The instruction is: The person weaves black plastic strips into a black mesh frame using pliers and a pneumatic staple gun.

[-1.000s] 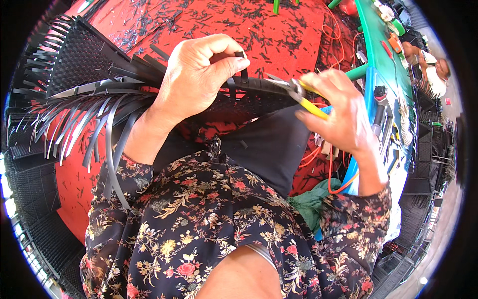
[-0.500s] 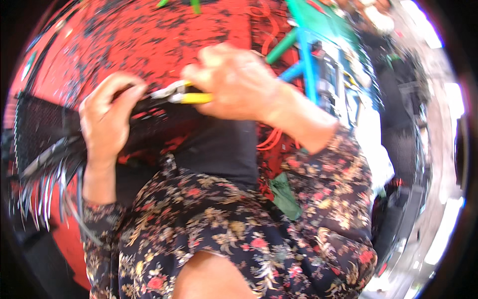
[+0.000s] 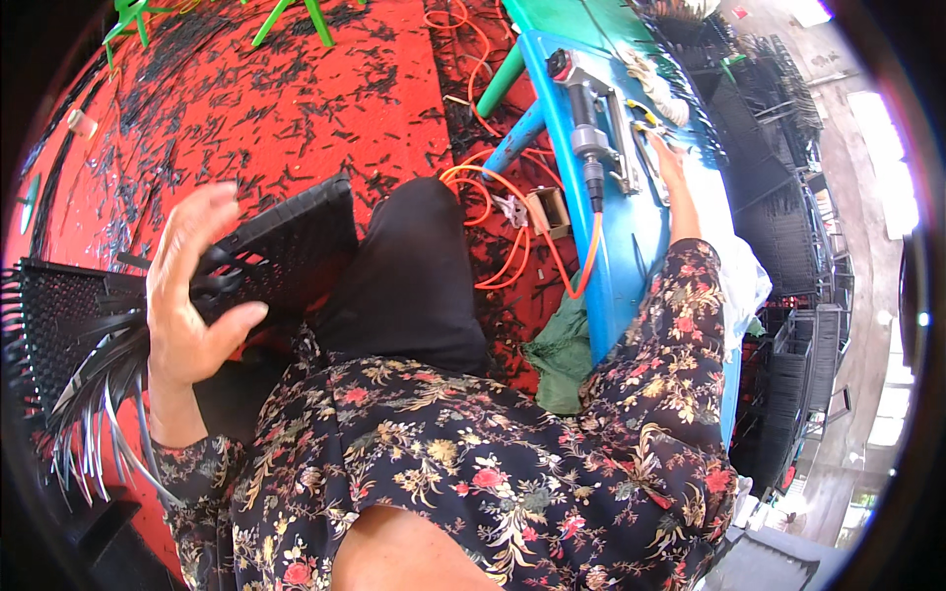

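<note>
My left hand [image 3: 192,295] is open, its fingers spread and thumb apart, beside a black woven wicker piece [image 3: 296,231] that leans by my knee. Loose black strands [image 3: 99,394] fan out below that hand. My right hand [image 3: 672,169] reaches far out over the blue table [image 3: 621,266] at the right. Its fingertips are at the yellow-handled pliers [image 3: 645,116]; they are too small to show whether they grip. Nearer on the table lies a pneumatic tool [image 3: 588,133] with an orange hose [image 3: 596,246].
Black cut scraps [image 3: 325,108] litter the red floor mat [image 3: 394,59]. A green cloth [image 3: 560,355] hangs by the table's near edge. Next to the table leg stands a small open box [image 3: 549,212]. Green stool legs [image 3: 317,22] show at the far edge; dark woven panels [image 3: 769,207] stand at right.
My right hand has moved from the wicker piece, where it held the yellow-handled pliers, right to the table. My left hand has opened off the wicker edge. The view has shifted right.
</note>
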{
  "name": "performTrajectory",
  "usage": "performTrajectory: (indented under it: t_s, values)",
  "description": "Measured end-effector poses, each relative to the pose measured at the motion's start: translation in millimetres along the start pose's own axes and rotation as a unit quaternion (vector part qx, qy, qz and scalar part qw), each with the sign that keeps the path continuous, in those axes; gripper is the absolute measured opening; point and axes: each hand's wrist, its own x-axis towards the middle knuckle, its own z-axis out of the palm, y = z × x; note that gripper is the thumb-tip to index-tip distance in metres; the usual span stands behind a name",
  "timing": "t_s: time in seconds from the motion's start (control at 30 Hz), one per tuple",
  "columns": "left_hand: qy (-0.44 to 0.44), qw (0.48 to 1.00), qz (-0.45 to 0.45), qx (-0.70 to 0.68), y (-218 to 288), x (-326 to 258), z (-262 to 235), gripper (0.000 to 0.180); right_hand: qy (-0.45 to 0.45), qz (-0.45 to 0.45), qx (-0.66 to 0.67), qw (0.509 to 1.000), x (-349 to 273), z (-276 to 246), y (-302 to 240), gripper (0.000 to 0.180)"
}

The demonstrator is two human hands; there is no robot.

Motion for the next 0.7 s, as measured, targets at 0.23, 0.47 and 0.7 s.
performTrajectory:
  t_s: [0.23,0.47,0.7]
  values:
    - [-0.079,0.973,-0.056,0.209,-13,4,9,0.029,-0.149,-0.264,0.120,0.945,-97,38,-117,0.065]
    - [-0.068,0.973,-0.041,0.219,-8,12,7,0.027,-0.531,-0.507,0.107,0.670,-320,112,-242,0.070]
    - [-0.036,0.961,-0.003,0.275,-51,39,13,0.028,-0.533,-0.405,0.241,0.703,-309,181,-263,0.031]
